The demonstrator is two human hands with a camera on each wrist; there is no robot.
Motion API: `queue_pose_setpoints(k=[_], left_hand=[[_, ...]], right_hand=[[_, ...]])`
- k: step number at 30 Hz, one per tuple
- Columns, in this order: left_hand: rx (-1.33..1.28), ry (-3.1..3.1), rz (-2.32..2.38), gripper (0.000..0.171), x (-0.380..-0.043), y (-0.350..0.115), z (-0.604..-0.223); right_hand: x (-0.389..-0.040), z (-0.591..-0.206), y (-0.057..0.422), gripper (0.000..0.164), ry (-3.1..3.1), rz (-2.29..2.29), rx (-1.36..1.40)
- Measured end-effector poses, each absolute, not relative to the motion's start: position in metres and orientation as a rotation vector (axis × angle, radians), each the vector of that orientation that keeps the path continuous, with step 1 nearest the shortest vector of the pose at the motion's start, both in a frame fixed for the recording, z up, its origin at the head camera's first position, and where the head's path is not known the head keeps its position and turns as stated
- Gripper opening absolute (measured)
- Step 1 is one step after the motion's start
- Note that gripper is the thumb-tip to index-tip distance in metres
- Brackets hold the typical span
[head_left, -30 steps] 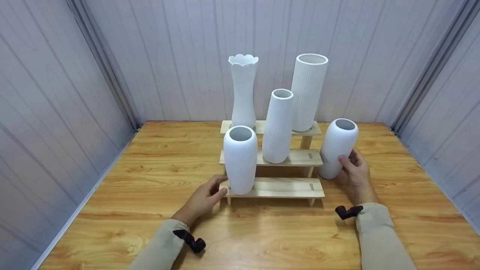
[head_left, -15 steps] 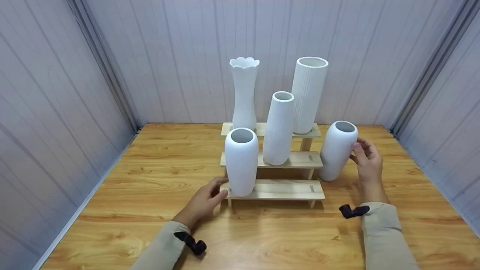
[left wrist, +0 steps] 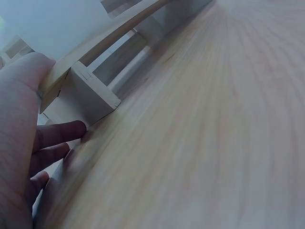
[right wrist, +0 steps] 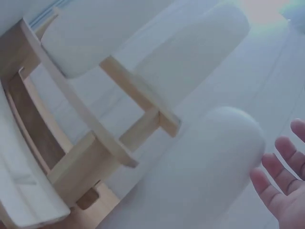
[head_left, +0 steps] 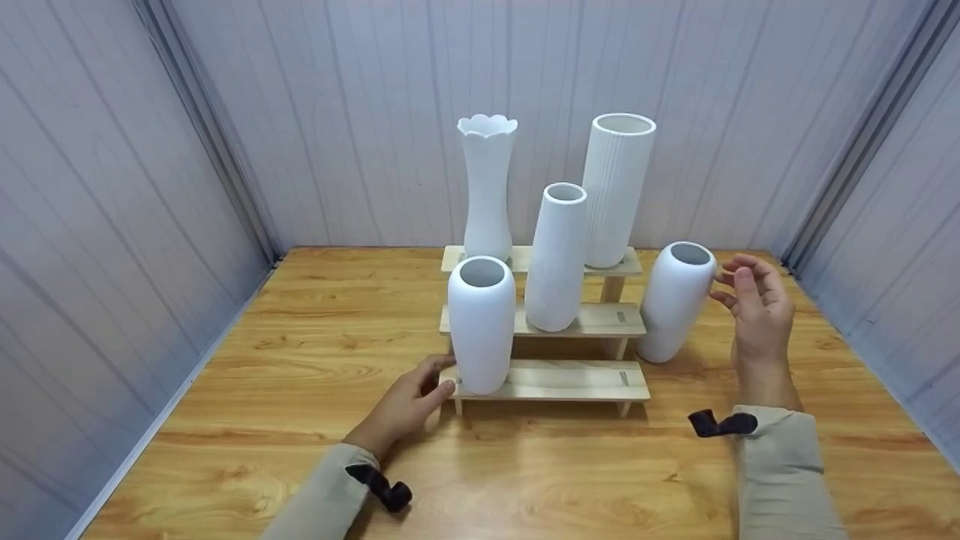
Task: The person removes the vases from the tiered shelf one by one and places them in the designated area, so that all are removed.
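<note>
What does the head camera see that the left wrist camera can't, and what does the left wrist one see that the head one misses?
Only the head view shows the right hand, the wavy vase rim and the vase beside the stand.

Only the left wrist view shows the broad face of a stand leg and three fingers lower than the shelf.

Both show the left hand, wooden stand, tabletop and white vase, though the wrist view shows only part of that vase.
</note>
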State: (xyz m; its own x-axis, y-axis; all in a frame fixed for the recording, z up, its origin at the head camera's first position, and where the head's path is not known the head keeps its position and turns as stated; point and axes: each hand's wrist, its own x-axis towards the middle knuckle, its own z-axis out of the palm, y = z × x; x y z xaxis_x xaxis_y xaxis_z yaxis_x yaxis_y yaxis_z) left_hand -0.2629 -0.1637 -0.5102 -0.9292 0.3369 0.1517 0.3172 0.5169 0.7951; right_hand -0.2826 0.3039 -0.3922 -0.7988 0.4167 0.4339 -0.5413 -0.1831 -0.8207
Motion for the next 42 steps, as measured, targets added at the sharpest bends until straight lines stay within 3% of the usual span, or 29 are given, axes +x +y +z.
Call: queue_pose_setpoints(k=[16, 24, 34, 42], left_hand=[[0.555, 2.731, 1.4, 0.042, -0.26, -0.165, -0.509], [0.537, 2.702, 1.416, 0.042, -0.259, -0.165, -0.51], [0.565, 2.697, 1.416, 0.044, -0.262, -0.164, -0.509], [0.557, 2.716, 1.387, 0.044, -0.262, -0.161, -0.508]], right_hand=[[-0.265, -0.378, 0.273, 0.034, -1.529, 2.074, 0.431], [-0.267, -0.386, 0.252, 0.042, -1.686, 2.041, 0.48], [-0.271, -0.397, 0.224, 0.032, -1.731, 2.094, 0.578], [-0.27, -0.408, 0.204, 0.04, -1.857, 2.061, 0.619]])
